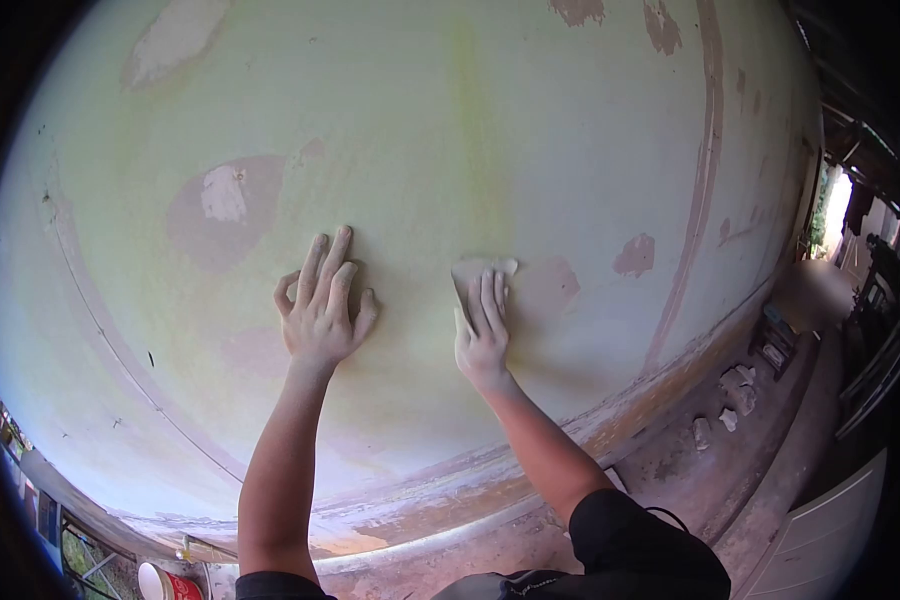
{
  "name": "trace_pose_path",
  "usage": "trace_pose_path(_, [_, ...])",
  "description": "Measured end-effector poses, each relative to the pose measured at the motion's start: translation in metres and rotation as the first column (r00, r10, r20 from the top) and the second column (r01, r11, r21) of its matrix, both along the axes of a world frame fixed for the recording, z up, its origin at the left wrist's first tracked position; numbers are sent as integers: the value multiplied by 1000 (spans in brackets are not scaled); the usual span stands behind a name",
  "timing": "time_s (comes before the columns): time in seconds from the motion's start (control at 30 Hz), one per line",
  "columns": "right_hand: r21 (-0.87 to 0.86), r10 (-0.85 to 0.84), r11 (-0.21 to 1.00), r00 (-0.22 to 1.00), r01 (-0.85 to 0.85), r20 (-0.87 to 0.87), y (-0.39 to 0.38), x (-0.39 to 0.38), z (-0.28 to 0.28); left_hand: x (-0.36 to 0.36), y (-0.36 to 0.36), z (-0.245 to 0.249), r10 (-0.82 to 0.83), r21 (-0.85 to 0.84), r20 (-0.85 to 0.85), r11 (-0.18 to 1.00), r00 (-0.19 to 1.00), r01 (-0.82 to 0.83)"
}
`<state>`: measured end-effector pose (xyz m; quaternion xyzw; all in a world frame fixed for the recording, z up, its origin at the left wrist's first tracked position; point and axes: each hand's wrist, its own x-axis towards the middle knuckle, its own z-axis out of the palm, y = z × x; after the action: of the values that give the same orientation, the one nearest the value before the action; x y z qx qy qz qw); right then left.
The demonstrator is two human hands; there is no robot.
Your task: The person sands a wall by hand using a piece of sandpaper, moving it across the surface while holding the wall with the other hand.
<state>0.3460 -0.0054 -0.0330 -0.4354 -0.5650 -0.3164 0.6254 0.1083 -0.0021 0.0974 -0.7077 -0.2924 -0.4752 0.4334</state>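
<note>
A pale green wall (400, 130) with patches of filler fills most of the view. My left hand (322, 318), dusty to the wrist, rests on it with fingers spread and holds nothing. To its right, my right hand (484, 335) presses a sheet of sandpaper (467, 268) against the wall. The sheet's upper edge and left corner stick out past my fingers, while the rest is hidden under them. Just right of that hand lies a smooth pinkish filler patch (555, 283).
Broken white chunks (738, 390) lie on the dusty floor (670, 475) at the right. A pale panel (820, 530) leans at lower right. A red and white bucket (170, 582) stands at lower left. A long vertical filler strip (708, 120) runs down the wall.
</note>
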Motion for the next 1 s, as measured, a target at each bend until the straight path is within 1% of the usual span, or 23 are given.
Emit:
trace_pose_path(0.03, [70, -13, 998, 1000, 12, 17, 2, -4, 56, 0, -1, -2, 1, -13, 2, 1000, 1000, -1])
trace_pose_path(0.07, [122, 26, 992, 1000, -25, -6, 5, -8, 112, -1, -1, -2, 4, -22, 1, 1000, 1000, -4])
trace_pose_path(0.1, [147, -1, 989, 1000, 0, 5, 5, -10, 164, -1, 1, -1, -16, -13, 0, 1000, 1000, 16])
trace_pose_path(0.13, [217, 33, 975, 999, -38, 28, 5, -10, 209, -2, 1, -2, -35, -9, -3, 999, 999, 35])
trace_pose_path(0.17, [228, 47, 972, 997, -59, 56, 8, -7, 244, -3, -2, -2, -29, -28, -10, 999, 1000, 29])
trace_pose_path(0.2, [242, 63, 967, 994, -83, 86, 11, -6, 260, -5, -8, 2, -44, -81, -46, 996, 998, 40])
trace_pose_path(0.23, [233, 72, 968, 994, -90, 84, 11, -9, 255, -8, -13, 7, -61, -129, -79, 990, 995, 50])
trace_pose_path(0.27, [223, 70, 971, 994, -87, 83, 11, -9, 249, -13, -14, 10, -147, -171, -109, 977, 983, 127])
trace_pose_path(0.3, [214, 66, 973, 994, -84, 88, 14, -7, 241, -20, -18, 11, -144, -177, -102, 976, 984, 124])
trace_pose_path(0.33, [219, 78, 971, 993, -96, 88, 11, -11, 213, -30, -19, 14, -126, -195, -171, 977, 977, 92])
trace_pose_path(0.37, [191, 73, 977, 993, -89, 88, 9, -13, 174, -39, -18, 17, -112, -207, -240, 976, 964, 62])
trace_pose_path(0.4, [162, 66, 984, 994, -80, 89, 6, -16, 125, -51, -15, 17, -53, -175, -193, 984, 980, 19])
trace_pose_path(0.43, [103, 66, 992, 994, -75, 91, 0, -17, 72, -55, -14, 15, -56, -175, -188, 984, 981, 22])
trace_pose_path(0.47, [25, 62, 998, 993, -65, 96, -10, -17, 20, -58, -14, 15, 13, -139, -128, 990, 992, -31])
trace_pose_path(0.5, [-29, 68, 997, 996, -67, 55, -18, -21, -28, -61, -14, 16, 79, -103, -64, 991, 995, -85])
trace_pose_path(0.53, [-72, 61, 996, 997, -58, 44, -25, -20, -73, -63, -9, 11, 82, -108, -61, 990, 995, -89])
trace_pose_path(0.57, [-112, 53, 993, 998, -49, 35, -25, -16, -96, -62, -7, 11, 80, -90, -50, 992, 996, -84])
trace_pose_path(0.67, [-45, 41, 998, 999, -40, 35, -19, -15, -84, -58, -6, 9, 76, -65, -30, 995, 997, -78])
trace_pose_path(0.73, [25, 11, 1000, 999, -12, 44, -1, -17, -37, -59, -5, 9, 77, -74, -30, 994, 997, -79])
trace_pose_path(0.83, [224, 19, 974, 997, -36, 77, 13, -26, 123, -58, -5, 11, 85, -84, -31, 993, 996, -87])
trace_pose_path(0.9, [245, 31, 968, 996, -51, 88, 10, -24, 218, -61, -7, 8, 87, -78, -46, 993, 995, -90])
trace_pose_path(0.93, [248, 35, 967, 995, -56, 89, 8, -22, 248, -61, -4, 10, 78, -60, -50, 995, 996, -81])
trace_pose_path(1.0, [260, 24, 964, 994, -51, 106, 9, -21, 252, -61, -6, 8, 67, -49, -53, 996, 996, -70])
